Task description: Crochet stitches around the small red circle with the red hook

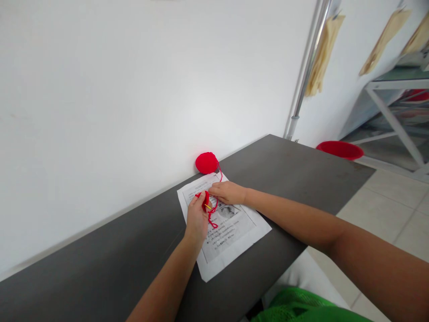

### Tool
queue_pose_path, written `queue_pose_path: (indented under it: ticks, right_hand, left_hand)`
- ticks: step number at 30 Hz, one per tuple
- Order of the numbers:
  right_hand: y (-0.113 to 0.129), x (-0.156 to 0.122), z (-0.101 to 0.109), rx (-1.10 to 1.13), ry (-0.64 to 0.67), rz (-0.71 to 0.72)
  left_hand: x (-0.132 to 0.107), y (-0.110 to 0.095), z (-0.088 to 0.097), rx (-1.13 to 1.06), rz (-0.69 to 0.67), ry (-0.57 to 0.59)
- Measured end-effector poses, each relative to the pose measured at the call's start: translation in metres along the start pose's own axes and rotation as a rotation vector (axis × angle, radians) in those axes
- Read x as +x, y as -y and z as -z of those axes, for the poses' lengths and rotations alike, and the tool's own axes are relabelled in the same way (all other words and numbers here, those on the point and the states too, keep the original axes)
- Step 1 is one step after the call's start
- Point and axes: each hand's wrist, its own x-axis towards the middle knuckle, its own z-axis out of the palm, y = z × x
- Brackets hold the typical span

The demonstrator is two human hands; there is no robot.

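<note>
My left hand (197, 218) is closed on a small red crochet piece (205, 200), and a thin yellow hook (208, 206) pokes out beside it. My right hand (228, 192) lies just to its right with the fingers pinched on the red yarn strand (212, 217). The strand runs up to a red yarn ball (206, 163) resting against the wall. Both hands hover over a printed paper sheet (231, 241) on the dark grey table (100, 268).
A white wall runs along the table's far edge. A metal pole (306, 71) stands at the table's far corner. A red basin (340, 150) sits on the floor beyond, next to a white metal shelf (395, 116). Green cloth (301, 306) lies on my lap.
</note>
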Motion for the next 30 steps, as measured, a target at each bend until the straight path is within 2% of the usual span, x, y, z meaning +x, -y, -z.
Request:
queue_pose_path:
  ticks: [10, 17, 24, 30]
  right_hand:
    - [0.002, 0.000, 0.001, 0.167, -0.005, -0.059]
    - [0.004, 0.001, 0.001, 0.425, -0.156, -0.145]
    - [0.007, -0.005, 0.017, 0.806, -0.378, -0.304]
    - [0.008, -0.002, 0.049, 0.885, -0.499, -0.438]
  left_hand:
    - [0.001, 0.002, 0.004, 0.046, -0.008, 0.026]
    - [0.009, -0.007, 0.008, 0.117, -0.044, 0.087]
    - [0.009, -0.033, 0.006, 0.244, -0.081, 0.169]
    - [0.004, -0.061, -0.004, 0.433, -0.112, 0.228]
